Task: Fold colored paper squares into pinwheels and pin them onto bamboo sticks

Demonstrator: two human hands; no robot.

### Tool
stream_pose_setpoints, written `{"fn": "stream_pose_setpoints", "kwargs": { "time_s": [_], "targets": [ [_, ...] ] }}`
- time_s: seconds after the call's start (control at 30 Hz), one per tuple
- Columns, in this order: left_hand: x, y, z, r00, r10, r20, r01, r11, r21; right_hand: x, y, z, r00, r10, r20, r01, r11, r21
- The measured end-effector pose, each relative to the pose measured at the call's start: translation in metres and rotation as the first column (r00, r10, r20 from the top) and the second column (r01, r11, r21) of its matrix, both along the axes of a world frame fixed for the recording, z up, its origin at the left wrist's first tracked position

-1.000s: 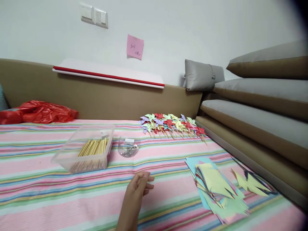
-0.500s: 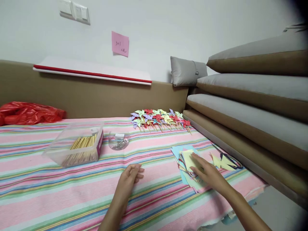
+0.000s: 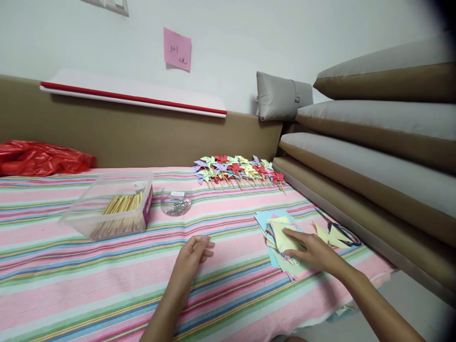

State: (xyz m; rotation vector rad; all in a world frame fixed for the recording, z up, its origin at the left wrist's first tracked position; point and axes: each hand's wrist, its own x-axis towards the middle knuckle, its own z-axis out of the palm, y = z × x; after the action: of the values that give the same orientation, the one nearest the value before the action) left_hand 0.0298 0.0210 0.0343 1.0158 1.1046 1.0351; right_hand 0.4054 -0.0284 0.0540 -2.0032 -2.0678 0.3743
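Observation:
At the right of the cloth lies a stack of coloured paper squares (image 3: 281, 242), with a pale yellow square on top, over larger blue and green sheets. My right hand (image 3: 311, 248) rests on that yellow square, its index finger and thumb spread apart on the paper. My left hand (image 3: 194, 251) hovers near the middle of the striped cloth, fingers loosely bent and holding nothing. Dark-handled scissors (image 3: 351, 233) lie right of the stack, beside cut yellow paper pieces (image 3: 331, 236).
A clear plastic box (image 3: 80, 218) of wooden sticks stands at left, near a round clear container (image 3: 177, 204) of small metal pieces. Paper pinwheels (image 3: 237, 170) lie at the back. A red plastic bag (image 3: 42, 159) lies far left; stacked cushions (image 3: 374, 156) line the right.
My right fingers have shifted slightly on the stack, and the top yellow square now sits at a different angle. My left hand is almost still. The view has tipped down a little.

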Motion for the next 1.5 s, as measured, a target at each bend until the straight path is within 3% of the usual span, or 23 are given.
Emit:
{"fn": "stream_pose_setpoints", "kwargs": {
  "time_s": [0.33, 0.73, 0.97, 1.1, 1.17, 1.23, 1.27, 1.3, 1.33, 1.37, 1.5],
  "targets": [
    [-0.001, 0.005, -0.004, 1.0, -0.014, 0.009, 0.014, 1.0, 0.023, -0.006, 0.0, 0.01, 0.998, 0.044, 0.037, -0.044, 0.999, -0.005],
    [-0.002, 0.002, 0.0, 0.999, -0.046, 0.011, 0.046, 0.999, 0.021, 0.01, 0.002, 0.008, 0.964, 0.064, -0.258, -0.091, 0.991, -0.097],
    [-0.002, 0.003, 0.001, 0.999, -0.038, 0.02, 0.037, 0.999, 0.034, 0.01, 0.004, 0.005, 0.99, -0.007, -0.138, 0.022, 0.994, 0.107],
    [-0.003, 0.002, 0.002, 1.0, -0.022, 0.019, 0.021, 0.999, 0.047, 0.012, 0.001, 0.027, 0.99, -0.117, -0.078, 0.133, 0.956, 0.261],
    [-0.003, 0.001, 0.004, 1.0, -0.019, 0.018, 0.018, 0.999, 0.051, 0.007, -0.001, 0.044, 0.972, -0.188, -0.144, 0.229, 0.901, 0.369],
    [-0.001, 0.0, 0.005, 1.0, -0.022, 0.018, 0.021, 0.998, 0.053, -0.009, 0.0, 0.06, 0.905, -0.2, -0.376, 0.369, 0.808, 0.458],
    [0.001, -0.001, 0.006, 1.0, -0.026, 0.018, 0.025, 0.998, 0.054, -0.02, 0.002, 0.065, 0.824, -0.147, -0.547, 0.438, 0.778, 0.45],
    [0.002, -0.002, 0.008, 0.999, -0.03, 0.016, 0.029, 0.998, 0.056, -0.035, 0.006, 0.069, 0.772, -0.094, -0.629, 0.447, 0.784, 0.431],
    [0.004, -0.003, 0.009, 0.999, -0.034, 0.015, 0.033, 0.998, 0.058, -0.052, 0.011, 0.07, 0.73, -0.042, -0.683, 0.427, 0.808, 0.406],
    [0.005, -0.004, 0.011, 0.999, -0.038, 0.016, 0.037, 0.998, 0.058, -0.071, 0.018, 0.07, 0.584, 0.04, -0.811, 0.375, 0.873, 0.313],
    [0.005, -0.008, 0.018, 0.991, -0.043, 0.126, 0.04, 0.999, 0.026, -0.153, 0.053, 0.056, 0.386, 0.154, -0.91, 0.167, 0.958, 0.233]
  ]
}}
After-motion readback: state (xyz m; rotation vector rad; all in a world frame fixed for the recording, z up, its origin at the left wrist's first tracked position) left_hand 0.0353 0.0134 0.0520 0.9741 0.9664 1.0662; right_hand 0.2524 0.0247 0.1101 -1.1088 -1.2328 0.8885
